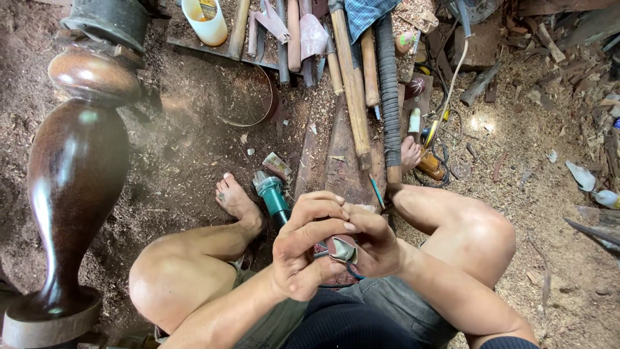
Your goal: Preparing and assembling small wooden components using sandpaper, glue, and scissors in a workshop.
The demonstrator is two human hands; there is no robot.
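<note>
Both my hands meet in front of my knees, low in the middle of the head view. My left hand (303,249) curls its fingers over a small folded piece of reddish-brown sandpaper (342,247). My right hand (380,242) pinches the same piece from the other side. Just beyond my hands a teal power tool (272,195) lies on the ground between my bare feet. A tall dark turned wooden piece (74,174), glossy and vase-shaped, stands at the left on a round base.
Sawdust covers the ground. Long wooden handles (352,84) and a ribbed black hose (389,90) lie ahead. A white plastic cup (205,21) stands at the top. An orange tool with cable (431,165) lies by my right foot. Wood scraps litter the right side.
</note>
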